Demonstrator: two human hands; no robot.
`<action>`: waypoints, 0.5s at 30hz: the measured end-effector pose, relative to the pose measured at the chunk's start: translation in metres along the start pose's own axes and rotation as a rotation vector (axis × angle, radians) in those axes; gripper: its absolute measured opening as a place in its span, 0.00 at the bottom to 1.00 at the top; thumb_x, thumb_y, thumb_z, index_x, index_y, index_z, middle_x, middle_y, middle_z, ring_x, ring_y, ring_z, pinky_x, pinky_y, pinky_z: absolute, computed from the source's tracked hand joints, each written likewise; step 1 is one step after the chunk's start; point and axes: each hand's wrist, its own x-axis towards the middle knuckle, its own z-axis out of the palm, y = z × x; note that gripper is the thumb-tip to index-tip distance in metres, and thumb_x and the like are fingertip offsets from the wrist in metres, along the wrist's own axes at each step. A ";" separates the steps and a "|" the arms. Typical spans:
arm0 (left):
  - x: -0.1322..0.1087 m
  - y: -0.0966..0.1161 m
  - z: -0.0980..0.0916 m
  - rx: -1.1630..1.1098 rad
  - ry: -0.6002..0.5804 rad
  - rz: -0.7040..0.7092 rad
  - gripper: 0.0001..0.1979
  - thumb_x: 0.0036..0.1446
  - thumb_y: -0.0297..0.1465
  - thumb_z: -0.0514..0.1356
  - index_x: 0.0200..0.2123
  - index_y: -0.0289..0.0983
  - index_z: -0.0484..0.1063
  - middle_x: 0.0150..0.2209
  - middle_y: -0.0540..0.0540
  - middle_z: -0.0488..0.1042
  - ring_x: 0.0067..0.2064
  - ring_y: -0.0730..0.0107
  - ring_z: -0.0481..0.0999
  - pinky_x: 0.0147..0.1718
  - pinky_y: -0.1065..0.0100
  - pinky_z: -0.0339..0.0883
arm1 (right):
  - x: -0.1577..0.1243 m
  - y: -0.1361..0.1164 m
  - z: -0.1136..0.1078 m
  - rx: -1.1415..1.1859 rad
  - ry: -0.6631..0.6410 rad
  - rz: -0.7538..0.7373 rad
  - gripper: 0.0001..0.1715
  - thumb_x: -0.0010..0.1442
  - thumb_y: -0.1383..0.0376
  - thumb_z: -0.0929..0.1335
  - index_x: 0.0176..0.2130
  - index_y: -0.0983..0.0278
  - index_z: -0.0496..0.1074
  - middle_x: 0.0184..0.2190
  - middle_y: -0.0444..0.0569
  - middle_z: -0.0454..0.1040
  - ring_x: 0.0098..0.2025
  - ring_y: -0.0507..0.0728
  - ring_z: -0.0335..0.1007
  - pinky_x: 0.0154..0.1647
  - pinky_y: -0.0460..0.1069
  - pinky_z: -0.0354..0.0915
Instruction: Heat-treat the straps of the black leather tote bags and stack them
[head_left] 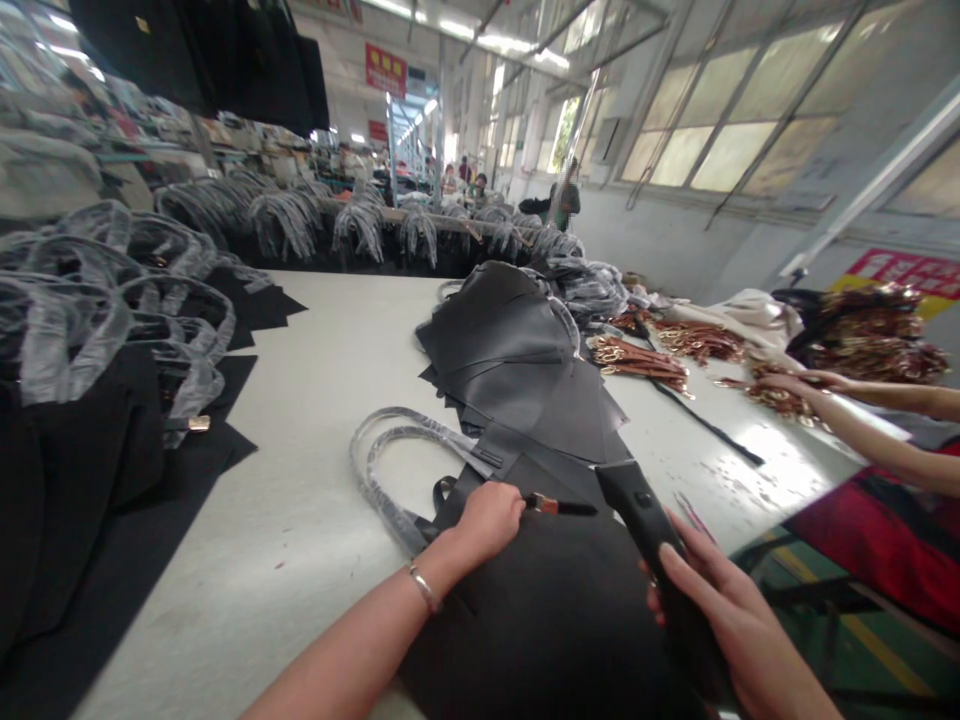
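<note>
My left hand [491, 518], with a bracelet at the wrist, is closed on a short black strap [576, 508] that has a brown-and-metal piece along it. Beneath it lies a black leather-like bag panel [540, 620], with plastic-wrapped handles [386, 485] looping out to the left. My right hand [712, 585] grips a long black hand-held tool [649, 530], whose exact kind I cannot make out. The tool's far end is close to the strap's tip; whether they touch I cannot tell.
More black panels [510, 330] fan out up the white table [300, 420]. At left are stacked black panels [75, 500] with wrapped handles. Brown straps with metal clasps [637, 362] lie at right, where another person's arms [877, 410] reach in. Wrapped handles hang on a rack [360, 230] behind.
</note>
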 end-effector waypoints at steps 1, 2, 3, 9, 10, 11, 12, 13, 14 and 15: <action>0.004 -0.002 0.001 -0.047 0.007 -0.049 0.16 0.59 0.30 0.49 0.25 0.35 0.72 0.30 0.39 0.77 0.38 0.59 0.76 0.44 0.59 0.65 | -0.001 0.000 0.000 -0.008 -0.002 -0.002 0.54 0.47 0.45 0.74 0.64 0.62 0.57 0.29 0.48 0.75 0.23 0.55 0.69 0.22 0.48 0.66; 0.008 -0.005 0.001 -0.103 0.002 -0.088 0.16 0.59 0.30 0.49 0.25 0.34 0.73 0.29 0.40 0.78 0.34 0.63 0.76 0.41 0.62 0.67 | -0.001 0.001 0.001 -0.014 -0.019 0.005 0.54 0.48 0.45 0.74 0.65 0.62 0.56 0.29 0.47 0.75 0.23 0.55 0.69 0.22 0.48 0.66; 0.011 -0.007 0.001 -0.164 -0.010 -0.116 0.16 0.58 0.29 0.48 0.26 0.34 0.73 0.29 0.41 0.78 0.32 0.66 0.76 0.37 0.65 0.68 | 0.000 0.002 0.004 -0.018 -0.051 0.020 0.54 0.48 0.45 0.74 0.65 0.62 0.56 0.29 0.47 0.75 0.23 0.55 0.69 0.22 0.48 0.67; 0.012 -0.010 -0.003 -0.501 -0.094 -0.114 0.16 0.53 0.26 0.49 0.38 0.29 0.75 0.38 0.40 0.79 0.33 0.71 0.77 0.35 0.71 0.68 | 0.019 0.020 0.038 -0.042 -0.311 0.127 0.47 0.53 0.47 0.71 0.64 0.62 0.56 0.26 0.43 0.72 0.20 0.53 0.69 0.19 0.45 0.65; 0.010 -0.009 -0.004 -0.538 -0.112 -0.089 0.16 0.52 0.26 0.50 0.39 0.30 0.75 0.38 0.41 0.79 0.35 0.71 0.77 0.37 0.71 0.68 | 0.023 0.022 0.043 -0.043 -0.342 0.134 0.45 0.54 0.48 0.71 0.64 0.61 0.56 0.26 0.42 0.72 0.20 0.52 0.69 0.18 0.45 0.65; 0.008 -0.008 -0.006 -0.583 -0.130 -0.062 0.16 0.52 0.26 0.52 0.39 0.31 0.76 0.38 0.42 0.79 0.36 0.70 0.77 0.38 0.70 0.68 | 0.026 0.023 0.048 -0.042 -0.367 0.138 0.44 0.55 0.50 0.70 0.64 0.60 0.57 0.26 0.42 0.72 0.20 0.52 0.70 0.18 0.44 0.65; 0.006 -0.008 -0.007 -0.633 -0.148 -0.036 0.15 0.51 0.27 0.53 0.39 0.32 0.76 0.38 0.43 0.79 0.37 0.70 0.77 0.39 0.70 0.68 | 0.029 0.023 0.051 -0.041 -0.384 0.142 0.42 0.55 0.51 0.70 0.64 0.60 0.57 0.26 0.42 0.72 0.19 0.51 0.70 0.18 0.44 0.64; 0.004 -0.008 -0.008 -0.685 -0.162 -0.015 0.15 0.50 0.28 0.54 0.39 0.33 0.77 0.37 0.44 0.78 0.37 0.69 0.76 0.39 0.69 0.67 | 0.031 0.023 0.054 -0.036 -0.392 0.141 0.41 0.56 0.51 0.70 0.63 0.59 0.58 0.26 0.42 0.72 0.20 0.51 0.70 0.18 0.44 0.64; 0.003 -0.008 -0.009 -0.733 -0.170 -0.001 0.14 0.50 0.29 0.56 0.38 0.33 0.77 0.36 0.45 0.78 0.37 0.68 0.76 0.39 0.69 0.67 | 0.032 0.022 0.056 -0.032 -0.393 0.138 0.40 0.56 0.52 0.70 0.63 0.59 0.58 0.26 0.42 0.72 0.20 0.51 0.70 0.18 0.43 0.64; 0.001 -0.009 -0.010 -0.773 -0.173 0.008 0.13 0.49 0.29 0.57 0.37 0.33 0.77 0.34 0.45 0.78 0.37 0.68 0.75 0.39 0.68 0.67 | 0.033 0.021 0.057 -0.028 -0.389 0.132 0.39 0.57 0.52 0.70 0.63 0.59 0.58 0.26 0.42 0.72 0.20 0.51 0.70 0.18 0.43 0.64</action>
